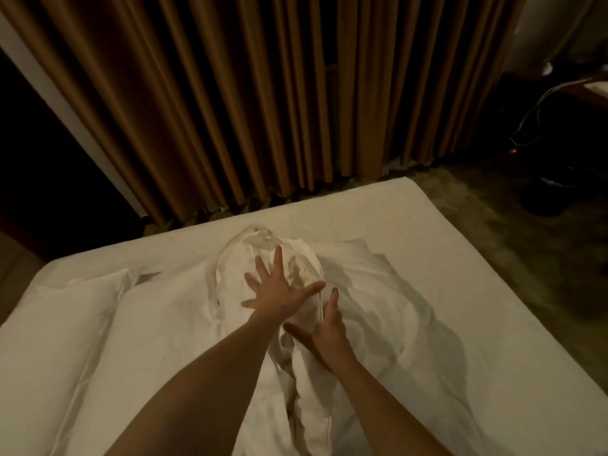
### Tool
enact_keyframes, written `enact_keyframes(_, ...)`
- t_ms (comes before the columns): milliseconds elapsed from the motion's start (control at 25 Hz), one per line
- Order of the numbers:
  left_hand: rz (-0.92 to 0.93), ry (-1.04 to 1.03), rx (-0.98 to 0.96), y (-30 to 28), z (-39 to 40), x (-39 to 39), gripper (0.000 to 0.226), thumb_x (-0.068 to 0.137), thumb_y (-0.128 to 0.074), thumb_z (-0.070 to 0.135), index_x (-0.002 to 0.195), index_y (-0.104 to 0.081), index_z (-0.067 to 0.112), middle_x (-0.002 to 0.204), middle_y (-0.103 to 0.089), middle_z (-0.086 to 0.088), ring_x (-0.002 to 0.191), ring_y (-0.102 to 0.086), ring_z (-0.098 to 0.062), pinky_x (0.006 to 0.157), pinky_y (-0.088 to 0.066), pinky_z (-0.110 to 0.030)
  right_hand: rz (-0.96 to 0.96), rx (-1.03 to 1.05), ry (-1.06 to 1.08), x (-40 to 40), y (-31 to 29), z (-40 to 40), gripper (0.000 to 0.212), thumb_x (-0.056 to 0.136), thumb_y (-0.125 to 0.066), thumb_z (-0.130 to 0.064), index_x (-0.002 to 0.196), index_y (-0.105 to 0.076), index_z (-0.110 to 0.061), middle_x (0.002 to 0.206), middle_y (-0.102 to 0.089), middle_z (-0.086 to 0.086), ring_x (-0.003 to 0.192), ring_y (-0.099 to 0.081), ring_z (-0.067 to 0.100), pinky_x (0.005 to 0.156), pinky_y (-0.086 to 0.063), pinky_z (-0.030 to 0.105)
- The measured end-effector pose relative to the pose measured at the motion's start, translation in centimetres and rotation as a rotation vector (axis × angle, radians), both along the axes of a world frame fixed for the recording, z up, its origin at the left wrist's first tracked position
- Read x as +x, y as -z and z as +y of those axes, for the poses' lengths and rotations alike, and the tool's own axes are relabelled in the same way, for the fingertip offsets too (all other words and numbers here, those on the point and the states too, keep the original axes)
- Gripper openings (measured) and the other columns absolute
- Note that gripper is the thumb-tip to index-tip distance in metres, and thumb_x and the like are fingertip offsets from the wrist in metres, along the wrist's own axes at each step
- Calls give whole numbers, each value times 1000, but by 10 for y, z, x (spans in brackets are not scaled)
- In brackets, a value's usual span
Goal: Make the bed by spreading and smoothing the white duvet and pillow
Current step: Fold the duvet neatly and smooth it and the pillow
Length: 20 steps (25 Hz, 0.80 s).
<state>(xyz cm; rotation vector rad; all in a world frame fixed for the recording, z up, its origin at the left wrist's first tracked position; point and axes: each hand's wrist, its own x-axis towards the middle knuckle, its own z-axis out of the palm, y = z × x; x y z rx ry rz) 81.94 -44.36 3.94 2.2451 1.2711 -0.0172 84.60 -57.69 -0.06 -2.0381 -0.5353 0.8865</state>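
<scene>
A white duvet lies rumpled across the middle of the bed, bunched into a ridge running toward me. My left hand presses flat on the far end of that ridge, fingers spread wide. My right hand rests just behind it on the same fold, fingers straight and thumb out to the left. A white pillow lies at the left of the bed, partly overlapped by the duvet's edge. Bare white mattress sheet shows beyond the duvet, out to the far right corner.
Brown pleated curtains hang close behind the bed's far edge. Carpeted floor lies to the right of the bed. Dark furniture with cables stands at the far right, with a small red light near it.
</scene>
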Motion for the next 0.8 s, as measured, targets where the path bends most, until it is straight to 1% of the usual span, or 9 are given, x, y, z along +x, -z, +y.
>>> enact_keyframes(120, -51, 98, 15, 1, 19, 17, 128, 53, -56, 99, 149, 18, 58, 167, 23, 5, 151, 17, -46, 111, -7, -79, -82, -13, 24, -14, -1, 15, 140, 64, -63, -88, 154, 27, -30, 166, -13, 10, 149, -25, 30, 115, -32, 46)
enact_keyframes(200, -79, 189, 9, -1, 35, 29, 126, 57, -62, 93, 150, 15, 58, 166, 23, 6, 150, 19, -47, 112, -6, -77, -77, 19, 88, -22, -5, 25, 138, 65, -64, -88, 154, 27, -32, 167, -11, 8, 151, -22, 31, 117, -31, 48)
enact_keyframes(360, 42, 465, 119, 5, 53, 19, 117, 69, -64, 85, 153, 10, 54, 167, 18, 9, 150, 21, -45, 115, -8, -75, 190, 38, 346, -40, -9, 32, 144, 45, -59, -100, 145, 32, -51, 167, -15, 14, 148, -29, 37, 115, -34, 50)
enact_keyframes(400, 60, 504, 130, 11, 60, 10, 114, 71, -63, 84, 154, 8, 52, 168, 16, 8, 150, 21, -43, 115, -10, -75, 208, 11, 396, -47, -10, 32, 141, 44, -54, -103, 143, 32, -53, 167, -15, 14, 147, -30, 37, 117, -32, 50)
enact_keyframes(480, 72, 548, 117, 16, 74, -7, 111, 73, -60, 84, 156, 6, 49, 168, 14, 7, 151, 20, -40, 114, -12, -75, 185, -79, 451, -61, -14, 32, 134, 53, -46, -102, 152, 24, -46, 166, -19, 12, 147, -29, 37, 120, -22, 50)
enact_keyframes(560, 70, 589, 115, 14, 84, -19, 109, 76, -58, 83, 158, 4, 46, 169, 12, 5, 152, 20, -38, 115, -10, -73, 119, -119, 518, -69, -15, 33, 121, 72, -50, -91, 160, 10, -33, 164, -27, 11, 147, -28, 38, 121, -18, 50)
enact_keyframes(640, 13, 661, 170, 7, 90, -28, 102, 80, -56, 80, 159, -4, 42, 169, 5, 5, 153, 14, -35, 117, -8, -69, -29, -102, 560, -82, -20, 37, 112, 79, -54, -83, 160, -3, -25, 159, -37, 9, 143, -36, 36, 118, -27, 49)
enact_keyframes(720, -163, 788, 270, -2, 91, -31, 82, 90, -49, 74, 159, -18, 40, 169, -7, 7, 155, 6, -28, 120, -5, -63, -221, -94, 585, -100, -28, 40, 104, 81, -54, -80, 158, -15, -22, 153, -45, 9, 137, -44, 33, 113, -36, 45)
enact_keyframes(800, -330, 956, 329, -12, 88, -25, 64, 98, -38, 68, 154, -33, 39, 167, -20, 9, 155, -2, -22, 122, -5, -57, -378, -135, 571, -118, -37, 42, 97, 84, -45, -81, 156, -18, -22, 150, -45, 8, 132, -45, 28, 109, -37, 41)
